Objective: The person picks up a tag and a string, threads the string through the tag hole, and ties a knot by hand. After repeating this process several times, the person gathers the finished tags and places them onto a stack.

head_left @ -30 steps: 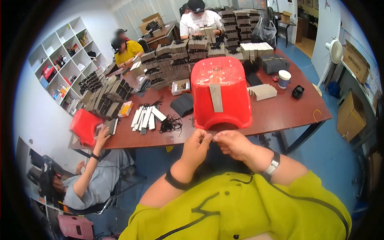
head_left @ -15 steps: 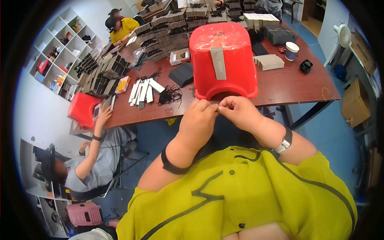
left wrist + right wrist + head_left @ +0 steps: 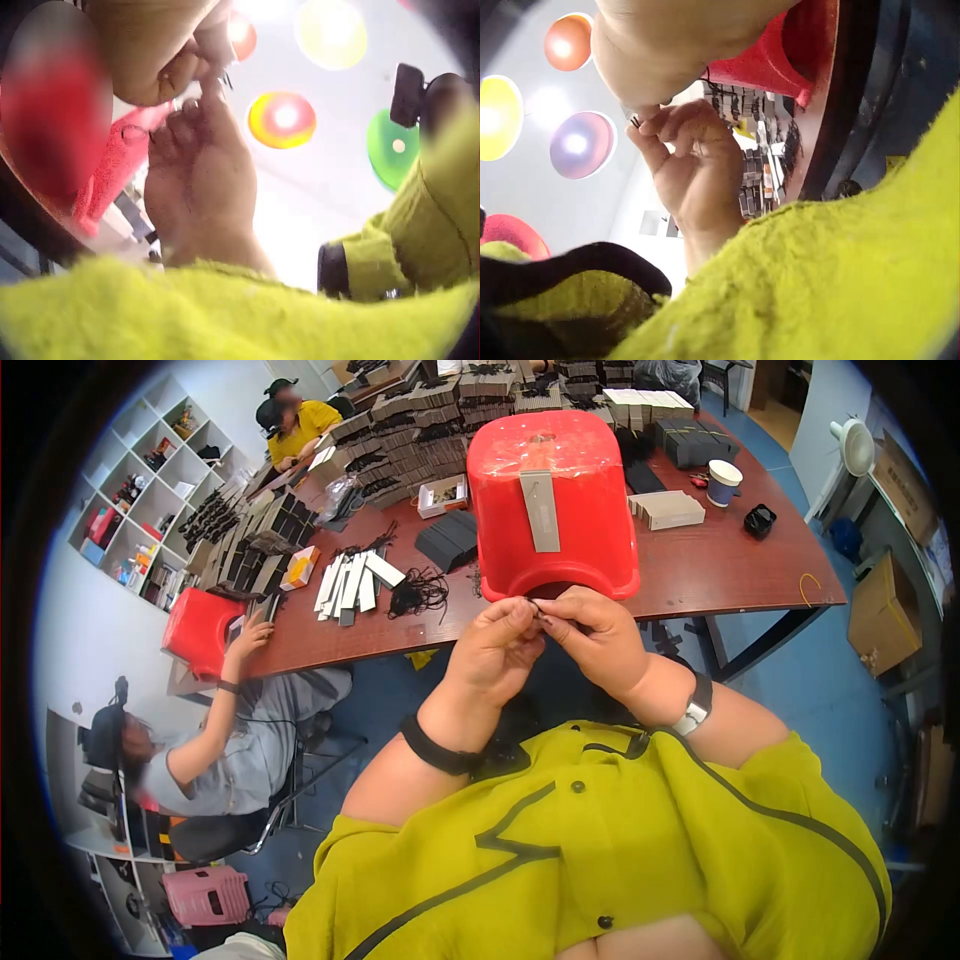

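Observation:
In front of the red plastic stool [image 3: 548, 460], my left hand [image 3: 492, 660] and right hand [image 3: 600, 645] meet fingertip to fingertip. Between them is a thin black cord [image 3: 537, 606], mostly hidden by the fingers. Two short dark ends of the cord [image 3: 635, 121] stick out past the fingertips in the right wrist view. Thumb and forefinger of each hand pinch it, and the other fingers of the left hand are curled. A pale flat strip [image 3: 540, 510] lies against the side of the stool.
White and grey strips [image 3: 352, 585] and a tangle of black cords [image 3: 418, 595] lie left of the stool on the red-brown table [image 3: 720, 575]. Stacked grey bundles [image 3: 410, 445] fill the back. A paper cup [image 3: 723, 483] stands right. A seated person [image 3: 215, 745] works at the left.
The head view has tilted downward since a second ago. My left hand has turned from back upward to thumb upward, and the dark cord now shows between the fingertips. Both hands stay together.

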`<state>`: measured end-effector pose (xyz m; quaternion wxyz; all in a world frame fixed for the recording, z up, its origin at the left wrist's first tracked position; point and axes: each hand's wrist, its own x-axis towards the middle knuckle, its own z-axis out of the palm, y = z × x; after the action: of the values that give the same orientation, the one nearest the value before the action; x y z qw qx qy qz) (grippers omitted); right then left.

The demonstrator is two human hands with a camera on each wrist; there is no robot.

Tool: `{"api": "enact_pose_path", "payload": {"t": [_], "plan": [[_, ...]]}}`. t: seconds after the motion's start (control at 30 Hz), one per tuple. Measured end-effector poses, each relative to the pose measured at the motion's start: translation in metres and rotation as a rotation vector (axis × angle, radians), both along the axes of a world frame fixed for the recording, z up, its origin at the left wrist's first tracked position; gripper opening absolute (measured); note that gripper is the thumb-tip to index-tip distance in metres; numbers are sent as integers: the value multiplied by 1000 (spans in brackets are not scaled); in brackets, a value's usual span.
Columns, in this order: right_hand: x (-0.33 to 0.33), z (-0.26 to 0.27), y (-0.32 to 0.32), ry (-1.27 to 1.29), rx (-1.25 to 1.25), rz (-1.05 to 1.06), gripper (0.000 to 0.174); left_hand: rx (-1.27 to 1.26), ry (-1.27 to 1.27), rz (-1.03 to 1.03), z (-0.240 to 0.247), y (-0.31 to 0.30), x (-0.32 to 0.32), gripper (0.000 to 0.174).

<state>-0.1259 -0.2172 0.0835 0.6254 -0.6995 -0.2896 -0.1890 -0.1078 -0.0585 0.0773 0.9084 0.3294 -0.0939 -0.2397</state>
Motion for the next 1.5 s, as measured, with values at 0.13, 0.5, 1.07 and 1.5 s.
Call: {"api": "enact_pose_path", "payload": {"t": [0.13, 0.5, 1.07, 1.5], "plan": [[0, -3, 5, 14, 60, -29, 18, -22, -33, 155, -6, -11, -4, 14], [2, -2, -3, 782, 686, 410, 9, 452, -440, 331, 4, -2, -9, 7], [3, 51, -31, 584, -162, 478, 7, 731, -1504, 516, 40, 15, -17, 21], [3, 38, -21, 452, -57, 208, 12, 683, -488, 168, 32, 12, -16, 7]]}}
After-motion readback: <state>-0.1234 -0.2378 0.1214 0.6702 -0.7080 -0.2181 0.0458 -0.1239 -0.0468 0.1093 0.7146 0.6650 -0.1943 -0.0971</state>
